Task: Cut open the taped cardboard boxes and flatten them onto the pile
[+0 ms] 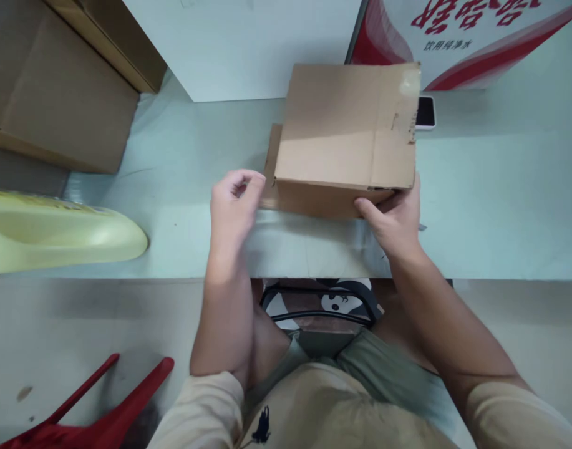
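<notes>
Cardboard box (349, 125) is on pale table (501, 206), near the white panel (248, 50) | right hand (398, 212): fingers clamped on its near right corner | left hand (236, 193): fingers curled together, beside left side

Most fingers of the right hand (400, 218) are hidden by the cardboard box (346, 128), by which the phone (426, 113) is also partly covered. Small marks on the box cannot be read. The yellow object (63, 234) and red object (120, 408) are cut off by the frame; the panda print (344, 302) is partly hidden.
</notes>
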Demonstrator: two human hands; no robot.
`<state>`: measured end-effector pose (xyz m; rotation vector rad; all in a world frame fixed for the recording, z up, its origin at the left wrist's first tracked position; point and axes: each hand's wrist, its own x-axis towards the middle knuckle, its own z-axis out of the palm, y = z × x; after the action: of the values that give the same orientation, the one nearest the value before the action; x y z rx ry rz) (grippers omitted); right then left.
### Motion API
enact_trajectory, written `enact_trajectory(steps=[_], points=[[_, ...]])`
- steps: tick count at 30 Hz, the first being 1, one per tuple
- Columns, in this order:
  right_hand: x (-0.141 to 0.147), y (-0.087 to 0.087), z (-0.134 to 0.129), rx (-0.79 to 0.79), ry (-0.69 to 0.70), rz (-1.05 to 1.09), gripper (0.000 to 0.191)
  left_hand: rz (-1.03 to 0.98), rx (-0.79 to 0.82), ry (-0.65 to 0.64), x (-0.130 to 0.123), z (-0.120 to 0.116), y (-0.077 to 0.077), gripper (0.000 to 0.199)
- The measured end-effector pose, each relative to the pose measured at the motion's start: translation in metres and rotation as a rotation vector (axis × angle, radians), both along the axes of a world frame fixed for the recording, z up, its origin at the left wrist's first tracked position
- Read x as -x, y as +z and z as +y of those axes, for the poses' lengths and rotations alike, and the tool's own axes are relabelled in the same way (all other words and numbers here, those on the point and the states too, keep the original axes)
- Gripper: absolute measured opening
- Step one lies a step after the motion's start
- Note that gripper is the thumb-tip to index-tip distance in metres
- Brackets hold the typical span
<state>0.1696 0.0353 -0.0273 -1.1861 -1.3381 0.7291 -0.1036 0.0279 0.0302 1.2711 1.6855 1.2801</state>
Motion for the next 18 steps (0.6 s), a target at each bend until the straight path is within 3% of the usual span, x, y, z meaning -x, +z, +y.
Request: enact_trajectory(steps=[5, 9, 15, 18], points=[[-0.002, -0.002, 0.002, -0.005, 0.008, -0.085, 0.061, 0.24, 0.34, -0.253, -0.003, -0.006, 0.005, 0.051], [-0.003, -0.001, 0.002, 0.011, -0.001, -0.098, 0.059, 0.331, 0.441, -0.311, -0.004, -0.009, 0.004, 0.062], [0.0, 0.002, 0.0, 0.053, -0.003, -0.013, 0.061, 0.168, 0.19, -0.239, 0.002, -0.004, -0.012, 0.054], [0.001, 0.002, -0.002, 0.062, 0.016, 0.05, 0.059, -0.027, 0.065, -0.324, 0.0, -0.001, -0.028, 0.057]])
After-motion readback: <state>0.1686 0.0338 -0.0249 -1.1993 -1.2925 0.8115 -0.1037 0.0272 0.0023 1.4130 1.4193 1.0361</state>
